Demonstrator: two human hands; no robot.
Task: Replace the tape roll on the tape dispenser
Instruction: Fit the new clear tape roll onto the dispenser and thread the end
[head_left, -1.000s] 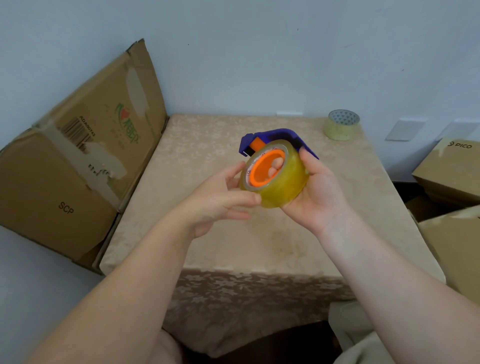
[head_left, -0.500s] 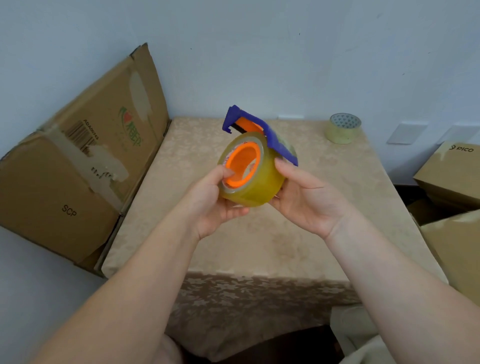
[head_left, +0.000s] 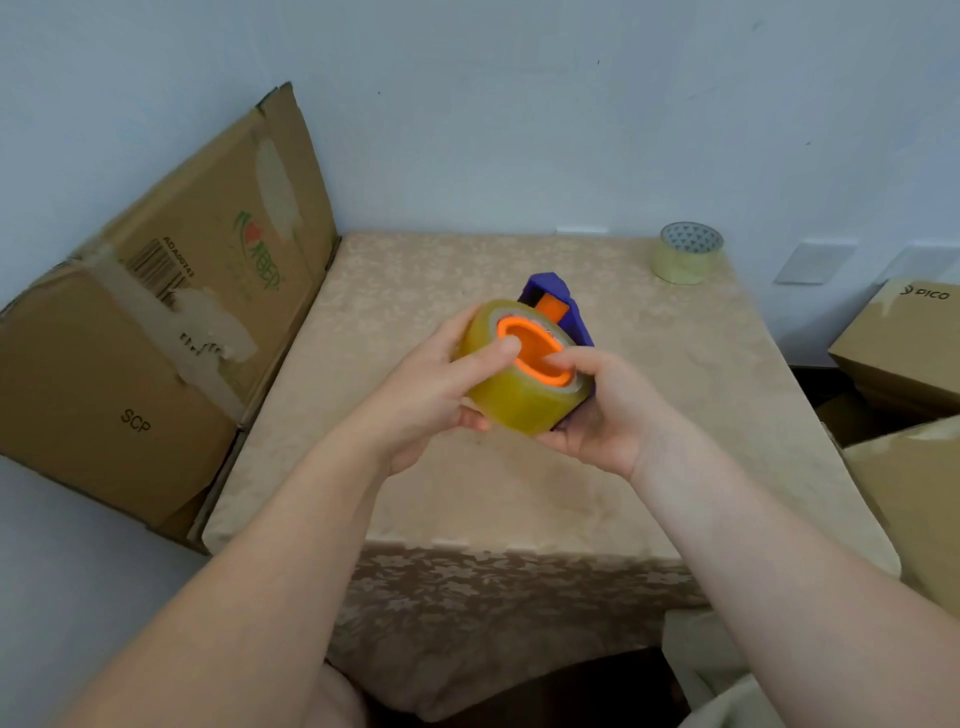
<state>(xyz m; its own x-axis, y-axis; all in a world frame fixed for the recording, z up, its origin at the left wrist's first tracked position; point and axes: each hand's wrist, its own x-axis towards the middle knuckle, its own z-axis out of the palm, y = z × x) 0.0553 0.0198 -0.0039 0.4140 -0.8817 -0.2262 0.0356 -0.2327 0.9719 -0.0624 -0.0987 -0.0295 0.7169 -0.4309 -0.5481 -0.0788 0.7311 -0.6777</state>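
- Above the middle of the tabletop (head_left: 467, 499), both hands held a yellowish tape roll (head_left: 519, 400) seated on a purple tape dispenser (head_left: 563, 306), clear of the cloth.
- The left hand (head_left: 431, 395) was closed around the roll's left side, its thumb lying across the top face and touching the orange hub (head_left: 535, 356) at the roll's centre.
- The right hand (head_left: 602, 410) gripped the dispenser and roll from the right and below, with one finger pressed onto the hub's rim.
- The roll was tilted, its open face turned up toward the camera; the dispenser's purple body showed behind and to the right of it.
- At the far right corner of the tabletop stood a second, paler tape roll (head_left: 685, 254), well apart from the hands.
- Against the tabletop's left edge leaned a worn cardboard box (head_left: 156, 332); more boxes (head_left: 898, 353) sat off the right edge.
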